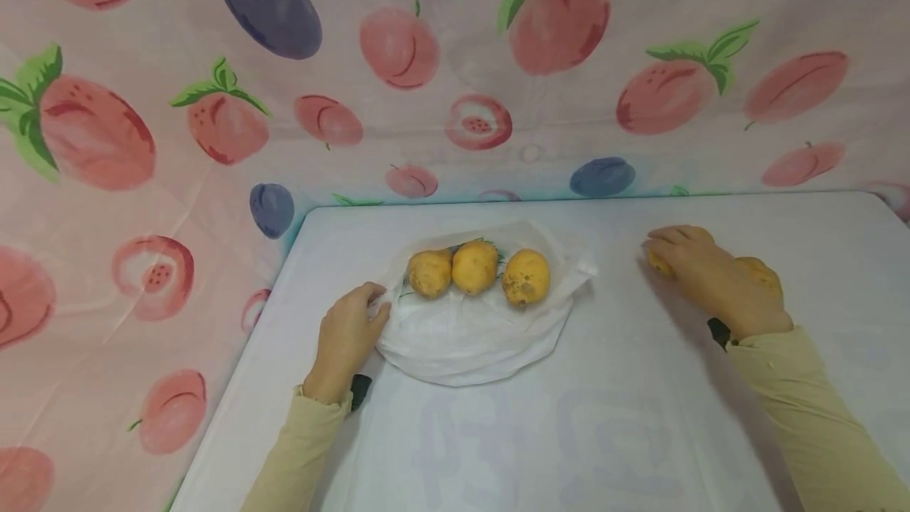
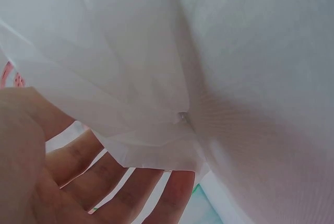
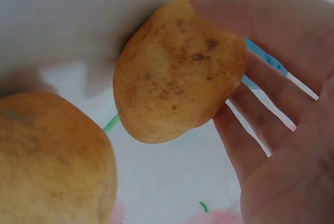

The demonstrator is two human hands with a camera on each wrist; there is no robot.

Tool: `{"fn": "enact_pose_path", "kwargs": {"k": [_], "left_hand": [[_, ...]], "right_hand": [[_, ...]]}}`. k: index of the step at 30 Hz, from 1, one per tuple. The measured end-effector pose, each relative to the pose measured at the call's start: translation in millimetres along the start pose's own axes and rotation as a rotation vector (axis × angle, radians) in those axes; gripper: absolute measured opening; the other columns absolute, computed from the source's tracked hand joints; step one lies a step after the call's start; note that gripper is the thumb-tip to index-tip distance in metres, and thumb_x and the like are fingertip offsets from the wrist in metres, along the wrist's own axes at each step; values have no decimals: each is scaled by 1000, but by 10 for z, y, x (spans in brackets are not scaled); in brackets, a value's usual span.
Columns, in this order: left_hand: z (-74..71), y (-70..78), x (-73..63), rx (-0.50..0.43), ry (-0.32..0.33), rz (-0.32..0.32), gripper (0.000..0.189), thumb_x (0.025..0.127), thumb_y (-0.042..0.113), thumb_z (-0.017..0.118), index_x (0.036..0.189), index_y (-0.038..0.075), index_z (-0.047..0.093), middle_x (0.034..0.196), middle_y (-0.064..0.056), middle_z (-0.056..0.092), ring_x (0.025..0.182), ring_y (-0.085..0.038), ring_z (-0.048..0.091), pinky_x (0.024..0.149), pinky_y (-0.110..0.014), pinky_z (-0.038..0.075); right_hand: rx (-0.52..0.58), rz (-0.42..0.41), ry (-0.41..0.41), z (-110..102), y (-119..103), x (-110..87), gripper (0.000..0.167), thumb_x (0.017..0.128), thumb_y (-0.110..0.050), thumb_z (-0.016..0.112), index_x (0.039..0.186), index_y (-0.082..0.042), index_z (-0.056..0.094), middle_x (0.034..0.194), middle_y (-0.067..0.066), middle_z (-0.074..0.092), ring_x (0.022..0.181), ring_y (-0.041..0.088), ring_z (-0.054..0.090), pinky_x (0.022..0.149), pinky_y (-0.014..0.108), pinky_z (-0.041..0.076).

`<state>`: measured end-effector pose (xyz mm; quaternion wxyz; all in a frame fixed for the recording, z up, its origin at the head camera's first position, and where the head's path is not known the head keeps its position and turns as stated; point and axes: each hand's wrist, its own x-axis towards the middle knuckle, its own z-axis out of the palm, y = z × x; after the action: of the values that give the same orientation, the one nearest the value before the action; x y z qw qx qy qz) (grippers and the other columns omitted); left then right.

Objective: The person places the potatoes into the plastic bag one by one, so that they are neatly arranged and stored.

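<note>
A thin white plastic bag (image 1: 469,346) lies spread on the table with three yellow-brown potatoes (image 1: 526,276) at its open upper part. My left hand (image 1: 350,338) holds the bag's left edge. In the left wrist view its fingers (image 2: 128,192) pass behind the thin plastic, with the thumb in front. Over on the right, my right hand (image 1: 700,275) grips a potato (image 3: 177,72), thumb on one face and fingers around the far side. Another potato (image 1: 761,275) sits beside that hand, partly hidden by it; the right wrist view shows it close up.
The white table (image 1: 498,449) carries faint grey markings near the front. Behind and to the left hangs a pink sheet (image 1: 540,125) printed with fruit, meeting the table's back and left edges. Dark bands (image 1: 360,391) show at both wrists.
</note>
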<state>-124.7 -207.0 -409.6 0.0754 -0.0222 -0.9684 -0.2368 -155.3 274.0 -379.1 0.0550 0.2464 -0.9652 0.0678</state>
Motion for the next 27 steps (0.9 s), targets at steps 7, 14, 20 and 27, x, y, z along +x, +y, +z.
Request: {"fn": "enact_pose_path", "kwargs": {"k": [7, 14, 20, 27], "left_hand": [[-1, 0, 2, 5, -3, -3, 26, 92, 19, 69, 114, 5, 69, 111, -14, 72, 104, -32, 68, 85, -49, 55], [-4, 2, 1, 2, 3, 0, 26, 92, 19, 69, 113, 5, 70, 111, -15, 72, 104, -33, 68, 84, -50, 55], [-7, 6, 1, 1, 0, 3, 26, 92, 19, 68, 113, 5, 69, 110, -15, 72, 103, -33, 68, 84, -50, 55], [-8, 4, 2, 5, 1, 2, 26, 92, 19, 68, 114, 5, 69, 111, -15, 72, 103, -33, 69, 84, -50, 55]], "right_hand": [[-37, -12, 42, 59, 50, -22, 35, 92, 1, 63, 125, 8, 58, 126, 26, 60, 122, 46, 49, 105, 57, 39], [1, 9, 60, 65, 66, 16, 33, 90, 7, 64, 122, 9, 62, 126, 28, 60, 121, 48, 49, 102, 59, 42], [4, 19, 58, 48, 74, 43, 30, 87, 8, 66, 117, 9, 64, 125, 31, 60, 119, 49, 51, 100, 61, 43], [-17, 6, 82, 33, 79, 62, 29, 84, 13, 67, 112, 8, 66, 122, 31, 62, 116, 49, 55, 97, 59, 46]]}}
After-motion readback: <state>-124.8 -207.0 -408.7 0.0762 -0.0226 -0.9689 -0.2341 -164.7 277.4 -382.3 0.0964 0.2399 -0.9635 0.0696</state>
